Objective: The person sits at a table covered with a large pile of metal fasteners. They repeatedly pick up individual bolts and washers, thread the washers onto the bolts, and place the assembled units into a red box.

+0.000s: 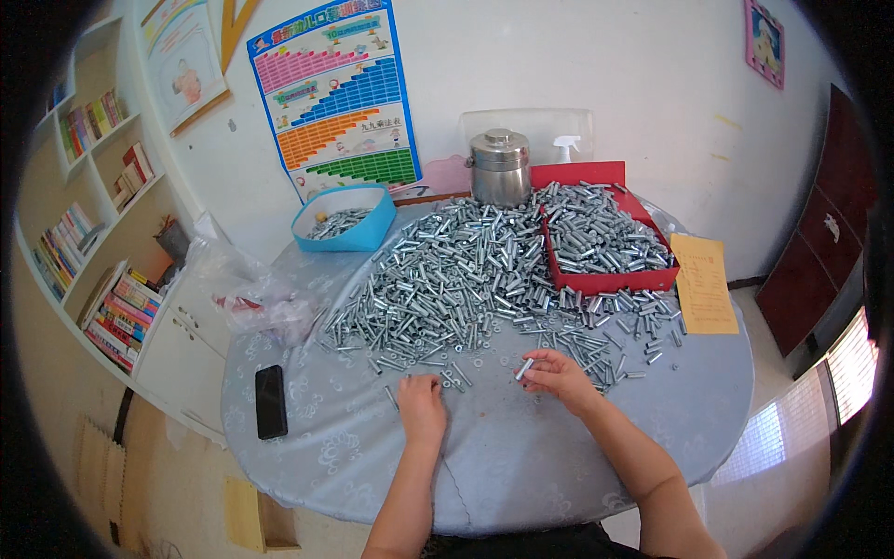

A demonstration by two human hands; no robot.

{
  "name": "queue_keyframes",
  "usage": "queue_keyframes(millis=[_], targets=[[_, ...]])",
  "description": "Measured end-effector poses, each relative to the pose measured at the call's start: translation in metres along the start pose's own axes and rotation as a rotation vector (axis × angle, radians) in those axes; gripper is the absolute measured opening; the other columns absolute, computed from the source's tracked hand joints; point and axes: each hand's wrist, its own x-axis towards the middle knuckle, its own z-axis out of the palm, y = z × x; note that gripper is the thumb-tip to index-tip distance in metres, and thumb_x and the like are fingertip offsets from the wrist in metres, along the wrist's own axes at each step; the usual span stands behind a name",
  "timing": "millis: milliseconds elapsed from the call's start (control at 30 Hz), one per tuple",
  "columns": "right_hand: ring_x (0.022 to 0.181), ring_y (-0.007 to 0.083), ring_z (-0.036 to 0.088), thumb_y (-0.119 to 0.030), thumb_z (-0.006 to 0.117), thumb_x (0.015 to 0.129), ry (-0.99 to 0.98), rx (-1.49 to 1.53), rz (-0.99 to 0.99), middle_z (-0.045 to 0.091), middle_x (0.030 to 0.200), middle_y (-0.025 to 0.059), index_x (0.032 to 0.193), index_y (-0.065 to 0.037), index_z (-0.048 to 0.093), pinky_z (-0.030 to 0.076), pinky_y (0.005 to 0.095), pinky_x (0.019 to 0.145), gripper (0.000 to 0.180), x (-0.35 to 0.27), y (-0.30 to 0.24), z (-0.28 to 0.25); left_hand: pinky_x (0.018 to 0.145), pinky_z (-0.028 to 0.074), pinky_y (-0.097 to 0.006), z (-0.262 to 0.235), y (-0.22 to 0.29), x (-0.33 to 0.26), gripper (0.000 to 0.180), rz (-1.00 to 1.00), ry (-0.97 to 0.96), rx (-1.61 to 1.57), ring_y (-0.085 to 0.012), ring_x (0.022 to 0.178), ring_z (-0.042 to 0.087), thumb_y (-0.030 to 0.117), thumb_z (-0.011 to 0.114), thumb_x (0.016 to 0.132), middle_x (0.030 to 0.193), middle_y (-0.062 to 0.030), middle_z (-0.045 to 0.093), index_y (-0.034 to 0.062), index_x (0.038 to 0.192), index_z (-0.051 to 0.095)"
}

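Silvery metal sleeve (524,369) pinched between thumb and finger of the right hand (556,376); the left hand (422,399) curls beside loose washers (448,376), its grip unclear to me. Piece-by-piece handling seems in hand; the next move calls for a steady pinch.

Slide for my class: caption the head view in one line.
Right hand holding a metal cylinder, left hand at the near edge of a heap of metal parts.
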Motion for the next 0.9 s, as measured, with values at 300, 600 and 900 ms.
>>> queue_keyframes(millis=[300, 600, 900], targets=[[0.089, 0.017, 0.059, 0.006, 0.062, 0.074, 0.008, 0.013, -0.155, 0.06, 0.098, 0.0119, 0.092, -0.002, 0.051, 0.048, 0.0269, 0.078, 0.022, 0.002, 0.016, 0.013, 0.068, 0.052, -0.027, -0.004, 0.021, -0.006, 0.015, -0.793, -0.116, -1.525, -0.018, 0.075, 0.061, 0.003, 0.056, 0.082, 0.085, -0.0108, 0.06, -0.0035, 0.096, 0.055], [0.09, 0.0144, 0.057, 0.008, 0.061, 0.074, -0.057, 0.02, -0.243, 0.059, 0.101, 0.011, 0.091, -0.001, 0.051, 0.047, 0.0262, 0.08, 0.022, 0.001, 0.027, 0.025, 0.07, 0.053, -0.028, 0.003, 0.027, -0.012, 0.016, -0.811, -0.201, -1.526, -0.0213, 0.08, 0.062, 0.003, 0.056, 0.082, 0.087, -0.0136, 0.061, -0.0037, 0.096, 0.055], [0.091, 0.0145, 0.057, 0.007, 0.063, 0.074, -0.082, -0.039, -0.26, 0.059, 0.099, 0.0099, 0.091, -0.001, 0.053, 0.047, 0.027, 0.081, 0.021, 0.001, 0.033, 0.023, 0.064, 0.054, -0.03, -0.001, 0.044, -0.015, 0.017, -0.826, -0.409, -1.373, -0.0231, 0.073, 0.063, 0.007, 0.057, 0.082, 0.085, -0.0159, 0.062, -0.0062, 0.093, 0.058]])
